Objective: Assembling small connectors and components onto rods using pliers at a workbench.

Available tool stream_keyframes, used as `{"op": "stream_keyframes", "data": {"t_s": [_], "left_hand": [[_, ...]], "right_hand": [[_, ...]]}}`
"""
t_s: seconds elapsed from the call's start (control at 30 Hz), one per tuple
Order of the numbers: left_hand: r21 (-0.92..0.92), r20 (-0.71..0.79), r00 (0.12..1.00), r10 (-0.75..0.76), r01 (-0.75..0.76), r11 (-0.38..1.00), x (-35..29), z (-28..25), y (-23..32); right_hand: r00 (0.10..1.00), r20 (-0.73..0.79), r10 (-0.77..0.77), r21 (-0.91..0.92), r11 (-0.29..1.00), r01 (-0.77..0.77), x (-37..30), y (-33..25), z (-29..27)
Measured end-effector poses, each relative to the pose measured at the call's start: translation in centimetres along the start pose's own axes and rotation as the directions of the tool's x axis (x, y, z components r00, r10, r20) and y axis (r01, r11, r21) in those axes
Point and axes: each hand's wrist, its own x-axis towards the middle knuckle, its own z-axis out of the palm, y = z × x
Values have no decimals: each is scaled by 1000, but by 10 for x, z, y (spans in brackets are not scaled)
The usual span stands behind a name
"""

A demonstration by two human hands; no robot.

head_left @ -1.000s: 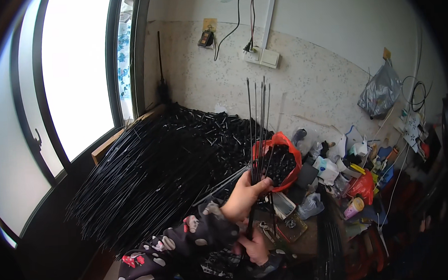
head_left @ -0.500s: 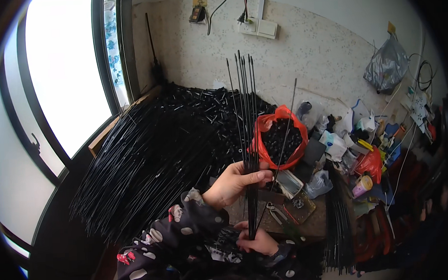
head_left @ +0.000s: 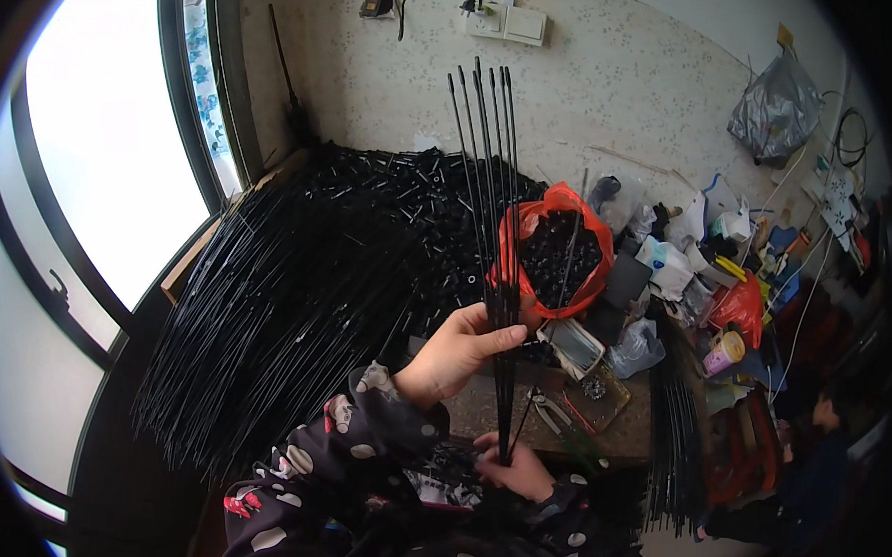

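My left hand (head_left: 457,356) is closed around a bundle of thin black rods (head_left: 499,256), held upright with their capped tips fanned slightly apart at the top. Below it, my right hand (head_left: 517,472) is closed by the lower ends of the bundle, its fingers slightly smeared. A single thin black rod (head_left: 572,258) slants from this hand up and to the right, past the left thumb and in front of a red plastic bag (head_left: 594,294). Small black pieces (head_left: 544,249) fill that bag. What the right fingertips pinch is partly hidden.
Left of my hands lies a large heap of black rods (head_left: 240,337), with short black tubes (head_left: 412,190) behind. Pliers (head_left: 552,420) rest on the worktop at front. On the right are a rod bundle (head_left: 672,448), a cup (head_left: 724,353), and clutter. A grey bag (head_left: 774,110) hangs on the wall.
The view has shifted, so the background sits a little higher. The bundle's tips stand higher and more spread in view. The slanting single rod has sunk lower, its top now in front of the bag.
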Motion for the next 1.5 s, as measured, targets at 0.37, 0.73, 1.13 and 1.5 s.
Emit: {"op": "stream_keyframes", "data": {"t_s": [0.37,0.73,1.13,1.5], "left_hand": [[165,-98,995,30,-13,986,-13,-9,-8],[-230,-182,961,207,-246,941,-2,-26,52],[-123,-137,986,-96,79,989,-20,7,7],[206,194,980,-33,-8,979,-19,-11,-22]], "right_hand": [[993,-107,-53,7,998,54,6,-15,12],[906,-419,61,264,963,57,-26,8,2],[923,-267,-279,-137,959,250,39,-59,-3],[994,-107,2,362,932,37,7,13,6]]}}
